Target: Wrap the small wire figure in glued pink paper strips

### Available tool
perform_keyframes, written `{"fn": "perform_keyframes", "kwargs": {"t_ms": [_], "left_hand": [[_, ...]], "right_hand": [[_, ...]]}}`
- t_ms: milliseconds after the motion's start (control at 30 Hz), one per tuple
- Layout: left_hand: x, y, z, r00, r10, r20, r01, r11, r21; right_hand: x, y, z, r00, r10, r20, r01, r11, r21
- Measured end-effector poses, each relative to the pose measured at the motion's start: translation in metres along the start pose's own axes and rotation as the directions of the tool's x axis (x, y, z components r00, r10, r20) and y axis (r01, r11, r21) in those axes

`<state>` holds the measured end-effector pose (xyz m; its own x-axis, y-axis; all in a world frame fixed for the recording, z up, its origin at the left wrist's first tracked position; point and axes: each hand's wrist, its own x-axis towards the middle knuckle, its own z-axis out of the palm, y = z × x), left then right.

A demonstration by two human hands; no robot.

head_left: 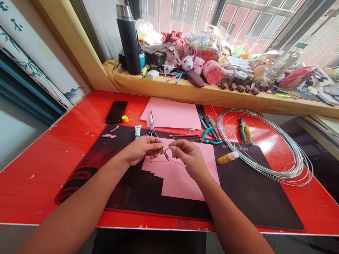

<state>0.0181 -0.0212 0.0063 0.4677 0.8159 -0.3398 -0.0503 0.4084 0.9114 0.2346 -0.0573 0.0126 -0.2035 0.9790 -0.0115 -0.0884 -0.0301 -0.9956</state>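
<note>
Pinching small wire coil point(166, 154) above pink sheet point(185, 180), seemingly with left hand point(143, 148); pinching narrow with right hand point(188, 155) above it too, can't tell on what. Looks maybe part-done: wound tight along short stretch, plain along thin wire point(159, 161) over pink sheet. Already cut in steps along pink sheet's near-left edge. Plenty left in big wire loop point(298, 160), right of pink sheet.
</note>
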Motion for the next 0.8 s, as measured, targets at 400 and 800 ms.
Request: {"fn": "perform_keyframes", "kwargs": {"t_ms": [400,800], "left_hand": [[0.0,0.001,-0.006,0.995,0.093,-0.044,-0.088,0.991,0.106],[0.004,-0.003,-0.008,0.975,0.196,-0.109,-0.159,0.947,0.28]], "right_hand": [[-0.001,-0.002,0.0,0.998,0.04,0.044,-0.035,0.995,-0.095],[0.004,0.001,-0.01,0.992,0.08,-0.093,-0.088,0.992,-0.093]]}}
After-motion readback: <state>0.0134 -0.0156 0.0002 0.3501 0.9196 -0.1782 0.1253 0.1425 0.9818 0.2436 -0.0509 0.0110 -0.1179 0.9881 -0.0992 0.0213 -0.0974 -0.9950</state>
